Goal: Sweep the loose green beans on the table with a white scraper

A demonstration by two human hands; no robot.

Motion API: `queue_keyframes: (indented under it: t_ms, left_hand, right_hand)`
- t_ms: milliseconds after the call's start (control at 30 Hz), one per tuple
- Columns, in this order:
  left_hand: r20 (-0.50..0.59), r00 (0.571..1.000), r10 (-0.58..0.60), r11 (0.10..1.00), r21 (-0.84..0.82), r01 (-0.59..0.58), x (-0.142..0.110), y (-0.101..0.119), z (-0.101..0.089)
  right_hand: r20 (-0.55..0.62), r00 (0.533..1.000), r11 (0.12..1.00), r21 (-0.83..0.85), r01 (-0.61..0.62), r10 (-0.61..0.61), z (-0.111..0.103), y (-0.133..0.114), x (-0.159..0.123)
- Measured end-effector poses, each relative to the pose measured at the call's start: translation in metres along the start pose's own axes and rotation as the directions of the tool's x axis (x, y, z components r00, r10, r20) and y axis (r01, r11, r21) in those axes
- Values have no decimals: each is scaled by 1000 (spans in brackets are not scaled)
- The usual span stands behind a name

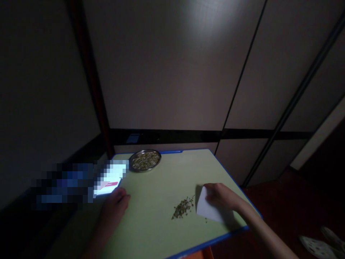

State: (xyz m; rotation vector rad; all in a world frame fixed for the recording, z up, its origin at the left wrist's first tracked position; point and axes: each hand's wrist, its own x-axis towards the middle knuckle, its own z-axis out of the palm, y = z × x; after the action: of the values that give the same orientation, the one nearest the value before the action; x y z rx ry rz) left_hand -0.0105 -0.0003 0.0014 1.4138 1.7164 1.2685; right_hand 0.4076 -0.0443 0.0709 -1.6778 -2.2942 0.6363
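My right hand (pixel 219 196) grips a sheet of white paper (pixel 212 212) by its upper part, fingers closed over it, the sheet resting at a slant on the table. Just left of the paper lies a loose pile of small brownish-green seeds or beans (pixel 182 208), with a few strays around it. My left hand (pixel 117 203) rests at the left of the table in a loose fist, with nothing visible in it. A bright screen (pixel 110 187), partly pixelated, is right behind that hand. Near the far edge, a round metal plate (pixel 161 158) holds many similar small pieces.
The pale green table (pixel 151 223) has a blue edge. Beige cabinet doors (pixel 167 79) rise behind it. Below the front edge, something orange (pixel 198 254) shows. White shoes with holes (pixel 316 246) lie on the dark red floor at right. The room is dim.
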Motion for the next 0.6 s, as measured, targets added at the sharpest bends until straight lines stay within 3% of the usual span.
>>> queue_keyframes:
  t_ms: [167,367,600]
  left_hand:
    - [18,1000,17,999,-37,-16,-2,4,0]
    - [-14,1000,-18,999,-30,18,-6,16,0]
    - [-6,1000,-19,998,-61,19,-9,19,0]
  right_hand:
    - [-3,1000,1000,18,23,-23,3,-14,-11]
    - [95,991,995,31,96,-99,9,-49,-16]
    - [83,985,988,60,145,-150,24,-85,-23]
